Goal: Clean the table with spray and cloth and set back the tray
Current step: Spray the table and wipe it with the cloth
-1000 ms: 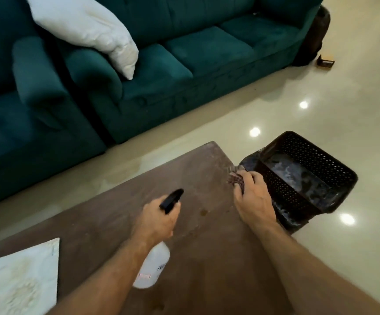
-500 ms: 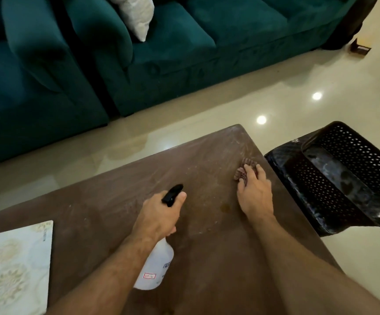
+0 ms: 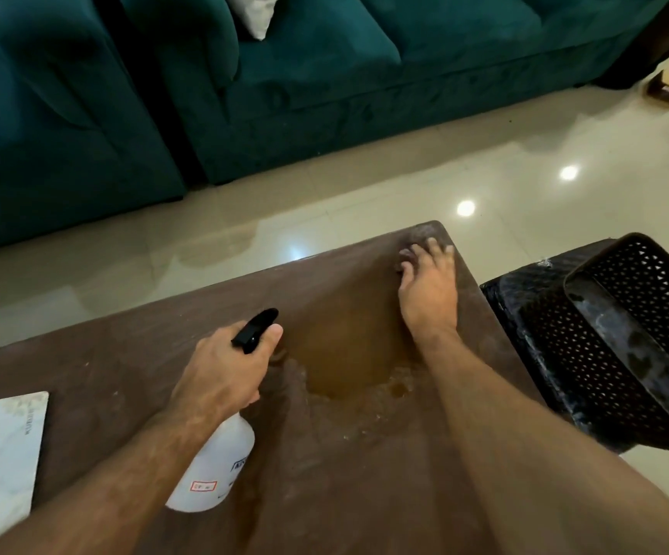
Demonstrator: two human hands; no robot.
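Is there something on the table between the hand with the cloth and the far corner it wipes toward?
Nothing visible. The right hand presses the cloth near the table's far corner, and that stretch is bare.

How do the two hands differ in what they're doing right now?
The left hand is curled round the spray bottle, held above the table; the right hand lies flat, fingers spread, pressing the cloth near the far corner. The left is nearer the person, the right reaches farther. Both are bare.
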